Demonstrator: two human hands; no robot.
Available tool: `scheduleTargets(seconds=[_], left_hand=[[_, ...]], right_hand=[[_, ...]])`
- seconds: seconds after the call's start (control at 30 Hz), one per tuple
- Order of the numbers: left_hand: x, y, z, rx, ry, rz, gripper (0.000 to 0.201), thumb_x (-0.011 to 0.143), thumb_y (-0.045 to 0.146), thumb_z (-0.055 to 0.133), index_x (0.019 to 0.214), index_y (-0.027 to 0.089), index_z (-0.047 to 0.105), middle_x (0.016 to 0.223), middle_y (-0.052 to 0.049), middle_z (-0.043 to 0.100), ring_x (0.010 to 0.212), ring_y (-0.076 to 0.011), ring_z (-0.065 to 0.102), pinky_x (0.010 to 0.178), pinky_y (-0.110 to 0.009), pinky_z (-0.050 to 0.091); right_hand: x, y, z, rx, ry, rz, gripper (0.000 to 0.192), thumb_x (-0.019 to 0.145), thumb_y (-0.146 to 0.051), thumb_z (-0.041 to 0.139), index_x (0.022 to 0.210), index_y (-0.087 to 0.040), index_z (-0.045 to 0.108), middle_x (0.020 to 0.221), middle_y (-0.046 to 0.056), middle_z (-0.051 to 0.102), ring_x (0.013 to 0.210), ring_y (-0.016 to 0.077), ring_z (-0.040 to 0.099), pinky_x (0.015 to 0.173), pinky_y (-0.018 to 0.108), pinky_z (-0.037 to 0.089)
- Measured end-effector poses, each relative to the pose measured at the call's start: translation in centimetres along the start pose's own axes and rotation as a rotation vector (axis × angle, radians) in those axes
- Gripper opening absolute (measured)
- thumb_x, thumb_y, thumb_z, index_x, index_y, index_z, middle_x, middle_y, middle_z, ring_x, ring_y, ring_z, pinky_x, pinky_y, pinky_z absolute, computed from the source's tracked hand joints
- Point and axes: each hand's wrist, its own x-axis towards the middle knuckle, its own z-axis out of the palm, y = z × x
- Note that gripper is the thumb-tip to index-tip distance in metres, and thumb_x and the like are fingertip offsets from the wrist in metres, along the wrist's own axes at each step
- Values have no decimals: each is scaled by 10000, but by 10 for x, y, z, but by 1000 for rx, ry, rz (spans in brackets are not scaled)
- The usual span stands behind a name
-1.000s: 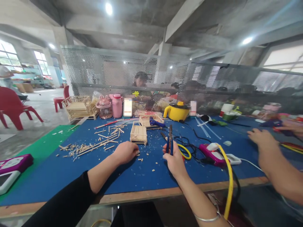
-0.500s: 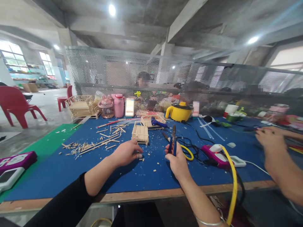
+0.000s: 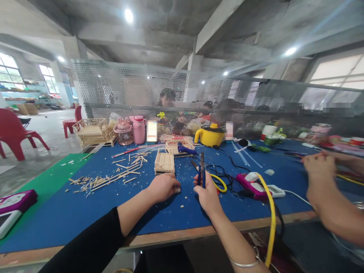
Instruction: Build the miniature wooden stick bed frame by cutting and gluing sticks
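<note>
My right hand [image 3: 207, 191] is wrapped round the blue handles of pliers [image 3: 201, 172], whose dark jaws point up and away from me. Low over the blue table mat [image 3: 159, 218], my left hand [image 3: 163, 188] has thumb and fingers pressed together; anything between the fingertips is too small to make out. Just beyond it stands a small model of wooden sticks [image 3: 164, 162], slatted and box-like. Behind that, a blue glue gun [image 3: 186, 149] lies against a second stick model [image 3: 172, 147].
Loose wooden sticks [image 3: 119, 175] are strewn to the left. Yellow-handled scissors [image 3: 220, 184], black cords and a purple power strip [image 3: 250, 186] lie to the right. A yellow pot [image 3: 212, 135] and pink bottle [image 3: 138, 129] stand behind. A co-worker's hands [image 3: 318, 167] are at far right.
My left hand has moved right, away from the stick model and nearer the pliers, and its fingers have drawn together. The pliers remain in my right hand. The view has shifted slightly.
</note>
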Motion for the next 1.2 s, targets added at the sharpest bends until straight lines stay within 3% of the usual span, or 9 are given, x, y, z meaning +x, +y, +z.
scheduleTargets(seconds=[0.17, 0.27, 0.43, 0.6, 0.8, 1.2], left_hand=[[-5, 2, -10, -6, 57, -70, 365, 910, 436, 391, 1073, 292, 684, 1008, -40, 680, 936, -200, 630, 760, -261, 468], [-23, -20, -19, 17, 96, -220, 384, 927, 368, 342, 1047, 251, 689, 1041, -56, 691, 977, -203, 626, 803, -268, 460], [-33, -54, -20, 73, 35, -404, 293, 846, 300, 474, 1009, 248, 713, 937, -77, 730, 890, -241, 665, 715, -287, 474], [-17, -46, -9, 116, 36, -390, 319, 881, 377, 435, 983, 264, 716, 961, -91, 724, 915, -242, 663, 731, -296, 481], [-6, -40, -3, 114, 43, -375, 311, 874, 318, 430, 924, 215, 720, 930, -113, 720, 876, -246, 667, 718, -308, 485], [-23, -37, -7, -99, -43, -199, 291, 853, 342, 468, 955, 244, 722, 902, -35, 739, 805, -180, 664, 684, -238, 463]], right_hand=[[0, 3, 0, -4, 4, -1, 392, 529, -190, 498, 919, -225, 513, 830, -13, 550, 782, 185, 567, 779, 351, 446], [1, 5, -1, -6, -5, 7, 373, 542, -195, 495, 914, -224, 509, 831, -11, 545, 784, 183, 562, 777, 347, 445], [1, 6, -1, -1, -28, 2, 359, 545, -189, 515, 902, -225, 514, 827, -13, 542, 782, 180, 556, 754, 337, 446], [2, 8, -1, 6, -23, -2, 357, 560, -185, 522, 915, -230, 511, 830, -14, 546, 784, 184, 562, 750, 344, 454], [1, 4, -1, -4, -28, -4, 435, 550, -185, 533, 983, -226, 522, 839, -13, 548, 782, 185, 561, 765, 352, 451], [2, 7, 0, -15, -30, -16, 392, 557, -175, 525, 945, -229, 521, 828, -25, 539, 780, 176, 549, 768, 344, 441]])
